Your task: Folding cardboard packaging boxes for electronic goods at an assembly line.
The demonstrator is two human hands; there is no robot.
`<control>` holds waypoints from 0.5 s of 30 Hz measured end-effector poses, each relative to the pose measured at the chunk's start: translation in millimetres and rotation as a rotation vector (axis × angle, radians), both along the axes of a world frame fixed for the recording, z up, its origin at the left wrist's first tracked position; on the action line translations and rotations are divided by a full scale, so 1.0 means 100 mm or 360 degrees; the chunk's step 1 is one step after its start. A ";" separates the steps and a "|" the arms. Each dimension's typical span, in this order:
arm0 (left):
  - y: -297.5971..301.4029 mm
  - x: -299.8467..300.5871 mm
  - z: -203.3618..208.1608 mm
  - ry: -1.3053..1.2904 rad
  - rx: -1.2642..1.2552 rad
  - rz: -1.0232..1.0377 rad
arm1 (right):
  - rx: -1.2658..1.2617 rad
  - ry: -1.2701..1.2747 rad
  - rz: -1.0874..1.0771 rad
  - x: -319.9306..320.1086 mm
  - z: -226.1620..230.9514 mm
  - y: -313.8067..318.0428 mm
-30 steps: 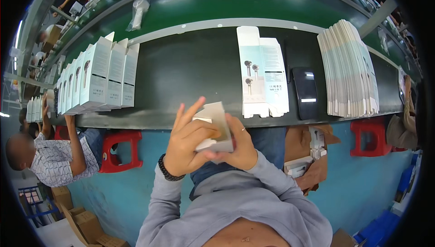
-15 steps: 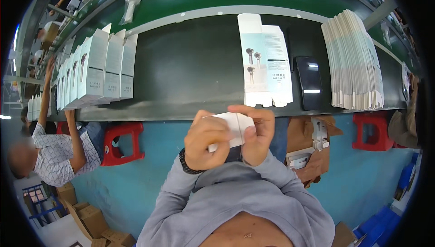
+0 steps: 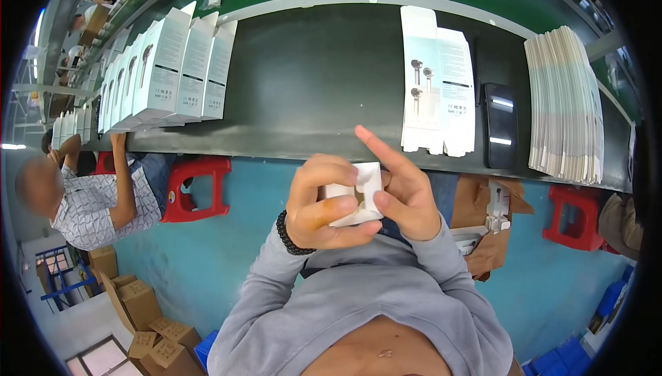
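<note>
Just off the bench's near edge, I hold a small white carton [image 3: 373, 181] with its end toward me. Its end flaps stand partly open and show a hollow inside. My left hand [image 3: 318, 207] wraps the carton's left side, fingers and thumb closed round it. At its right edge my right hand [image 3: 412, 200] presses a flap with the thumb, other fingers curled behind and the index finger stretched out. Beyond lies a flattened printed carton [image 3: 438, 117] with earphone pictures. Left of it, several printed cartons [image 3: 162, 76] stand upright with top flaps raised.
A black phone [image 3: 500, 128] lies on the dark bench [image 3: 303, 93], beside a thick stack of flat cartons [image 3: 564, 104]. Below the bench are red stools [image 3: 200, 190] and an open brown box [image 3: 483, 238]. A co-worker [image 3: 93, 200] sits at the left.
The white carton has turned from a flat side to its open end. My right index finger has straightened outward. The view has shifted, so the bench things appear further right and higher.
</note>
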State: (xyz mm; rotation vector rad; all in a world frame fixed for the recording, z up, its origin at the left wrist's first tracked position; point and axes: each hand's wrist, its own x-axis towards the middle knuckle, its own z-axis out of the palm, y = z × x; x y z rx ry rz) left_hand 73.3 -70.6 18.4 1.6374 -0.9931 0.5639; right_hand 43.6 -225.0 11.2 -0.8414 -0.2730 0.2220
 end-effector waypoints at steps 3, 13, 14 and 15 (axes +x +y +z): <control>0.00 0.00 0.07 -0.0026 0.0225 0.0019 | -0.0072 0.0175 -0.0017 0.01 -0.03 0.04; 0.01 0.01 0.02 -0.0009 0.0269 0.0041 | -0.0271 0.0328 -0.0033 0.02 -0.05 0.08; 0.01 0.01 0.01 0.0001 0.0280 0.0038 | -0.0267 0.0329 -0.0038 0.02 -0.07 0.09; 0.01 0.02 0.00 0.0010 0.0291 0.0034 | -0.0243 0.0334 -0.0043 0.03 -0.08 0.09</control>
